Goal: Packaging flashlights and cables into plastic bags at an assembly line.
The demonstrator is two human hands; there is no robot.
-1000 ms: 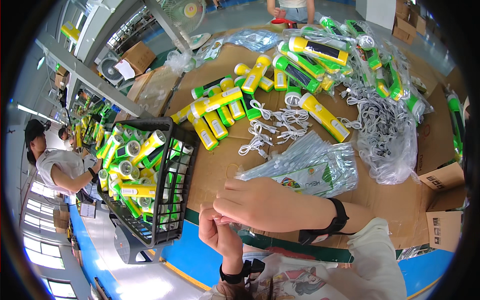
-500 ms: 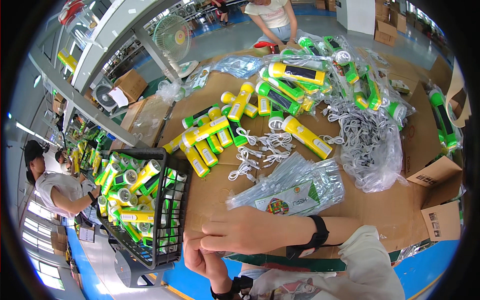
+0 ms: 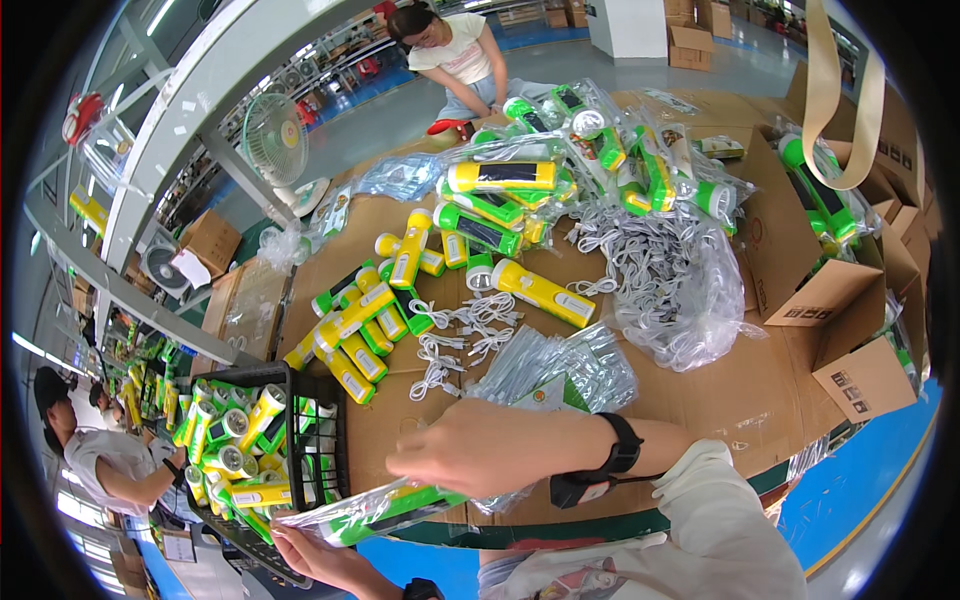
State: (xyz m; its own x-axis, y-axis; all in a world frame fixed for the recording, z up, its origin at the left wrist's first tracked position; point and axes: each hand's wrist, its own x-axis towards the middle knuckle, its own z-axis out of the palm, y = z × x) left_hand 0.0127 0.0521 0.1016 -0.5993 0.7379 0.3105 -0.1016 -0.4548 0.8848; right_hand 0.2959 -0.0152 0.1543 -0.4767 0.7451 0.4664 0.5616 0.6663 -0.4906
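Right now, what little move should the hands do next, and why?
Maybe the right hand should gently nudge the green flashlight toward the left hand, because the clear plastic bag reaches past the flashlight's end there, and the left hand seems to steady it.

Here's the left hand at one end of a bagged green flashlight, the right hand over the other! A black basket brims with yellow-and-green flashlights alongside; white cables lie heaped on the table, a co-worker beyond.
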